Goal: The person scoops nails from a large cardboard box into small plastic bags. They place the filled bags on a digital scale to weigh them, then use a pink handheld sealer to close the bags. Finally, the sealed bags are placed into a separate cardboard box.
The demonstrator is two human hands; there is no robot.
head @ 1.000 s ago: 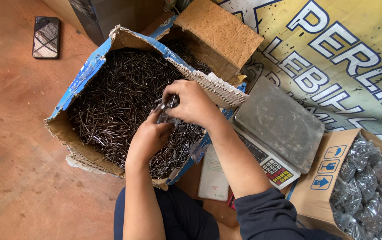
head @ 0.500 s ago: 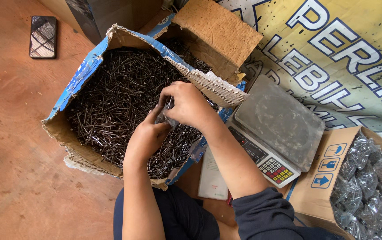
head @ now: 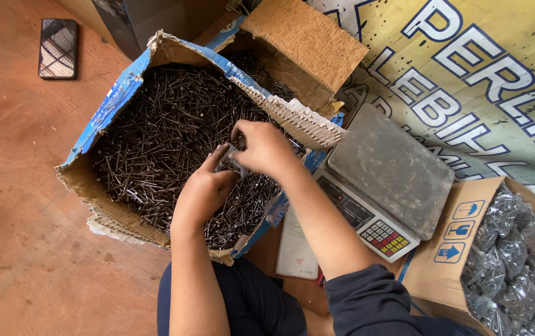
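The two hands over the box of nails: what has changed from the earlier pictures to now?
Little changed. The left hand and right hand stay together over the nails, working at a small bundle pinched between them; the left fingers shifted only slightly. The torn cardboard box, the scale and the phone did not move.

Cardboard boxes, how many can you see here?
2. A torn box of loose nails sits under both hands; a box of bagged nails stands at the lower right beside the scale. Others may lie out of frame.
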